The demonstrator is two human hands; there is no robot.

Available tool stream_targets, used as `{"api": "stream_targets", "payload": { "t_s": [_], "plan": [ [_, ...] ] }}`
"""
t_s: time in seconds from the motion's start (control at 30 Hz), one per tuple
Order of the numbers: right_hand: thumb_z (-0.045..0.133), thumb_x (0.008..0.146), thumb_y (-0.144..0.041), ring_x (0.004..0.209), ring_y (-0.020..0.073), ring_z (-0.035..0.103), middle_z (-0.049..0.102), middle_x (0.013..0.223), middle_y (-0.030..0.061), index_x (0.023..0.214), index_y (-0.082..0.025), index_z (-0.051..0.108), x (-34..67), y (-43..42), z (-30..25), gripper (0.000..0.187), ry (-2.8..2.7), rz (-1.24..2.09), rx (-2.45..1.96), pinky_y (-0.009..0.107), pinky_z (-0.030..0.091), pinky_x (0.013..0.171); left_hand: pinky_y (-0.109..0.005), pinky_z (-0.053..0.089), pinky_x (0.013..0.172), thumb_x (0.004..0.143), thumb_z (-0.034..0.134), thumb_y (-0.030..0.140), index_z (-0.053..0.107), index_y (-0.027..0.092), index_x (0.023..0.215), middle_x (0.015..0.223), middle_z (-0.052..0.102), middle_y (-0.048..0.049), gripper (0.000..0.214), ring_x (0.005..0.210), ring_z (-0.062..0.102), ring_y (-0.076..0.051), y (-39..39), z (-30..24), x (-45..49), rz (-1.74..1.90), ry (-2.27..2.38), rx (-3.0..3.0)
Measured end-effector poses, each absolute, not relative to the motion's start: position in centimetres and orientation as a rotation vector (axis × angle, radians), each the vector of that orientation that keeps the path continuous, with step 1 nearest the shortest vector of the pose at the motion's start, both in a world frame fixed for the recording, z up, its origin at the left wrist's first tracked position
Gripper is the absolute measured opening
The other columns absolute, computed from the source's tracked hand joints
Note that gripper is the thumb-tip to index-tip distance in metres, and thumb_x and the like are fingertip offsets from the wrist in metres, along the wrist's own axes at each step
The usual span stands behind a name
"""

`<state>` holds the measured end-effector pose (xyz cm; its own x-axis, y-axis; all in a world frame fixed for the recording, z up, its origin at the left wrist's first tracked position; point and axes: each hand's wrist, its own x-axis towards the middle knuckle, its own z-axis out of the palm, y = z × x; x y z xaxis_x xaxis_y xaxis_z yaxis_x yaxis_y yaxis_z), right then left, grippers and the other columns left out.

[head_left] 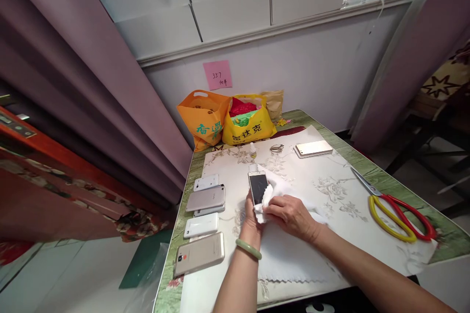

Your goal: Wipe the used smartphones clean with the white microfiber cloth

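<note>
Smartphone is sitting screen-up in the left hand, which is gripping its lower end from beneath. The right hand is pinching a white cloth and pressing it against the screen's lower right corner. Both are hovering just above a floral table cover. Five more phones are lying in a column to the left, scissors well to the right, and a gold phone farther back. An orange bag and a yellow bag are leaning at the wall under a pink note.
</note>
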<state>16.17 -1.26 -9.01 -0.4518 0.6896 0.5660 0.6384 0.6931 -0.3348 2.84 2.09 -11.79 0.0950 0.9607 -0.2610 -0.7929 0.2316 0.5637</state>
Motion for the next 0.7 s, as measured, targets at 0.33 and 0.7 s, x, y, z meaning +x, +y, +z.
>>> {"api": "stream_targets", "payload": {
  "t_s": [0.33,0.7],
  "plan": [
    [0.048,0.100,-0.029,0.081,0.0180,0.056,0.069,0.085,0.0036,0.091,-0.024,0.069,15.2,3.2,-6.9,0.023,-2.058,-0.117,-1.100,0.034,0.035,0.084,-0.032,0.052,0.072,0.077,0.068,0.031,0.063,0.015,0.071,0.063,0.058,-0.0001,0.017,0.064,0.056,-0.016,3.3,-11.9,3.1,1.247,0.668,0.238],
    [0.054,0.096,-0.029,0.090,0.0186,0.062,0.069,0.101,0.0059,0.110,-0.024,0.066,16.2,1.4,-9.7,0.019,-2.008,-0.055,-1.191,0.033,0.040,0.083,-0.029,0.053,0.073,0.077,0.066,0.029,0.069,0.013,0.080,0.076,0.069,-0.0057,0.017,0.070,0.064,-0.016,3.0,-11.7,3.0,1.274,0.606,0.194]
  ]
}}
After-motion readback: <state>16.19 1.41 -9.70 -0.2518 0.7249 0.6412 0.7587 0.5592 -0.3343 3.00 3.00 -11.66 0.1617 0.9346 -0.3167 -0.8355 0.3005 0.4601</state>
